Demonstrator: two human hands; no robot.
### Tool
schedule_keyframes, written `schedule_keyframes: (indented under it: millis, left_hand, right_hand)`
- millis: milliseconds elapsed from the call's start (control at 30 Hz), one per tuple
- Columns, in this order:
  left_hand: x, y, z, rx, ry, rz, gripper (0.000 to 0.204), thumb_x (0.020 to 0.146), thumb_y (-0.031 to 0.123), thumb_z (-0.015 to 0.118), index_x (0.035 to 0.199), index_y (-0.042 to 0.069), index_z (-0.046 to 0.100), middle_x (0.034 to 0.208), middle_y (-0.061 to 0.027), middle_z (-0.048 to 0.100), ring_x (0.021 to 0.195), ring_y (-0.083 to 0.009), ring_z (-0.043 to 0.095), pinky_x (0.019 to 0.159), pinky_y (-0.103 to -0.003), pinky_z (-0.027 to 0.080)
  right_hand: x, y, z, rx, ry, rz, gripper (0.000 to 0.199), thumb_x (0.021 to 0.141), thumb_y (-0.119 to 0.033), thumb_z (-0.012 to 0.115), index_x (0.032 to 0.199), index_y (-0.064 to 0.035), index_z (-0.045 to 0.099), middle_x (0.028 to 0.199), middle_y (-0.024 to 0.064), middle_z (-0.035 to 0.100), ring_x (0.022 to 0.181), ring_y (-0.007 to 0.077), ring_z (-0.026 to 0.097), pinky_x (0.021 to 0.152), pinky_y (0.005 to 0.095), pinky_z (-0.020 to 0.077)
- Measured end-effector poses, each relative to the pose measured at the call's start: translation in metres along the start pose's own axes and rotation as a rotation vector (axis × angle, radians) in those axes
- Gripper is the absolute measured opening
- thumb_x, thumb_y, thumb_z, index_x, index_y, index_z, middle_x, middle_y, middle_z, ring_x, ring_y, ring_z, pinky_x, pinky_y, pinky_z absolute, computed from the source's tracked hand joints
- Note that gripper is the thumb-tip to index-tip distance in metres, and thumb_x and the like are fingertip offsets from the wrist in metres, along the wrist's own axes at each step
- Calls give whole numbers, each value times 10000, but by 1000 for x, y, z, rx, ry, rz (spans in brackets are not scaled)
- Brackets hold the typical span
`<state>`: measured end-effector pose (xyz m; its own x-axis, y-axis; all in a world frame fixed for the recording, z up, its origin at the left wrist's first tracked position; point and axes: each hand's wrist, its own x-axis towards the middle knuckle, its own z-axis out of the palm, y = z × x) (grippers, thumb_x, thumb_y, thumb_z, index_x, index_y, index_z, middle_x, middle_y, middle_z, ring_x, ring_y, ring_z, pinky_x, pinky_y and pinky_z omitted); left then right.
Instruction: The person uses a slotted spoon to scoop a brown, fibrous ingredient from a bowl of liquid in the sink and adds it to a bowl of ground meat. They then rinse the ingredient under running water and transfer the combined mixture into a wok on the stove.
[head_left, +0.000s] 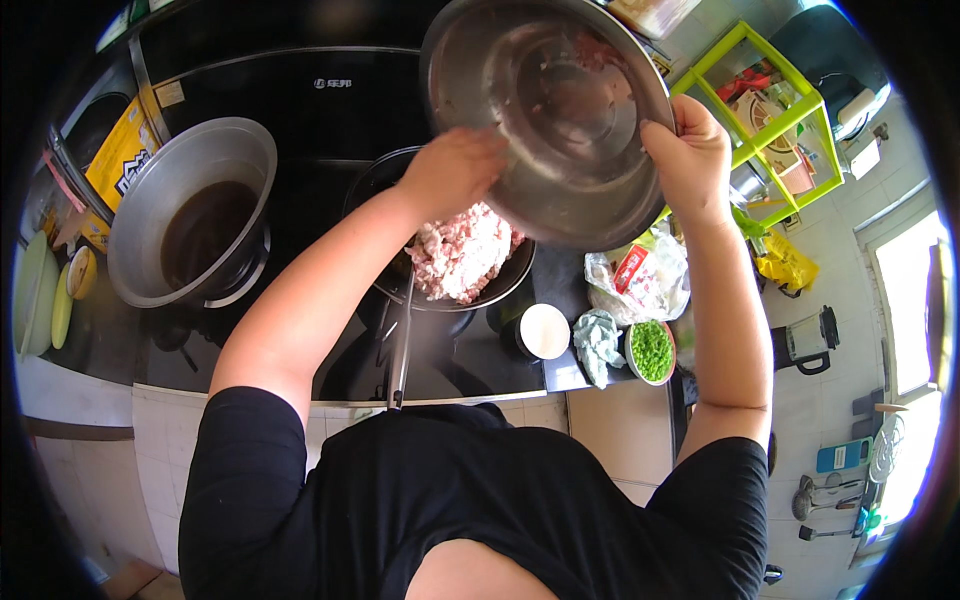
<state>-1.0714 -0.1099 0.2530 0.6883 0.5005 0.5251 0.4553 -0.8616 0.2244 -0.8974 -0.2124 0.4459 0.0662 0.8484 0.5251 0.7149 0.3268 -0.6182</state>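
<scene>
A large steel bowl (570, 205) is tipped over a dark frying pan (522, 270), with bits of meat clinging inside it. My right hand (695, 155) grips the bowl's right rim, thumb toward the inside. At the bowl's left edge is my left hand (450, 172), its fingers smeared by motion, so whether they are open or closed does not show. Below that hand, a mound of raw minced meat (462, 255) fills the middle of the pan. The pan's long handle (399, 350) points toward me.
Left of the pan stands a deep grey pot (125, 240) of dark liquid. To the right are a white cup (544, 331), a crumpled bluish cloth (597, 345), a bowl of chopped greens (651, 351) and a plastic bag (650, 275). A green rack (822, 130) stands behind.
</scene>
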Motion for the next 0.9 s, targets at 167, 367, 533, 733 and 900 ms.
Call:
schedule_keyframes:
  millis: [167, 367, 533, 733, 900]
  left_hand:
    - [9, -12, 1, 192, 15, 11, 399, 865, 284, 499, 1201, 70, 510, 1291, -125, 461, 1219, -278, 404, 1036, -389, 274]
    - [47, 8, 16, -340, 614, -276, 504, 871, 311, 471, 1257, -10, 417, 1262, -220, 432, 1149, -360, 422, 967, -393, 340]
    - [97, 36, 1, -703, 761, -835, 490, 799, 329, 575, 1147, -1, 474, 1156, -229, 459, 1063, -395, 433, 937, -440, 333]
    - [89, 60, 26, -548, 598, -326, 241, 700, 184, 643, 894, 68, 558, 963, -126, 539, 979, -332, 468, 825, -420, 400]
    - [27, 26, 48, -334, 72, 241, 202, 665, 36, 577, 860, 89, 582, 940, -90, 557, 926, -291, 514, 776, -408, 435]
  right_hand:
    - [4, 7, -6, 252, 55, 136, 76, 674, 2, 558, 640, -34, 501, 602, -48, 462, 558, 43, 402, 497, 204, 338]
    - [0, 32, -1, 411, 72, 258, 141, 667, 16, 579, 617, -67, 477, 589, -45, 465, 534, 52, 404, 486, 209, 342]
    - [-23, 8, 31, 501, 39, 330, 82, 663, 33, 556, 660, -40, 517, 615, -27, 516, 545, 58, 438, 501, 213, 367]
    - [-33, 22, 39, 418, 30, 298, 109, 661, 26, 554, 622, -56, 493, 594, -48, 471, 548, 46, 400, 490, 207, 331]
    - [-15, 40, 22, 510, 147, 207, 202, 666, 46, 571, 588, -85, 439, 572, -58, 440, 524, 36, 368, 469, 198, 309]
